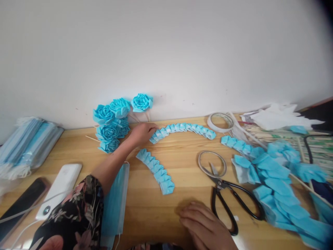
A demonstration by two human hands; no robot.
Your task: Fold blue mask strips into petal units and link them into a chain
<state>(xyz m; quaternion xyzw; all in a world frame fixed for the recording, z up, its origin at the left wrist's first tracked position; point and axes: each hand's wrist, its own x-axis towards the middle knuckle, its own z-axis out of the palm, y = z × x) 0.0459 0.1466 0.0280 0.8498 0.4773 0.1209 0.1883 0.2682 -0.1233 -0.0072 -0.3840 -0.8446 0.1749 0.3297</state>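
My left hand [142, 134] reaches across the table with fingers drawn together at the left end of a curved strip of folded light-blue petals [183, 127]. The exact grip of its fingertips is partly hidden. A shorter blue petal strip [156, 171] lies nearer to me, below that hand. My right hand [205, 225] rests on the tabletop, fingers stretched out and holding nothing. Close beside it are black-handled scissors [221, 185], their blades overlapping a roll of clear tape [212, 163]. Left of my left hand, several blue fabric roses [107, 130] on sticks lean by the wall.
A stack of blue masks [28, 146], a white power bank [61, 189] and a dark phone [24, 205] occupy the left side. One mask [114, 201] lies under my left forearm. At right are a white tape roll [220, 122], piled blue petal strips [281, 194] and white scraps [281, 117].
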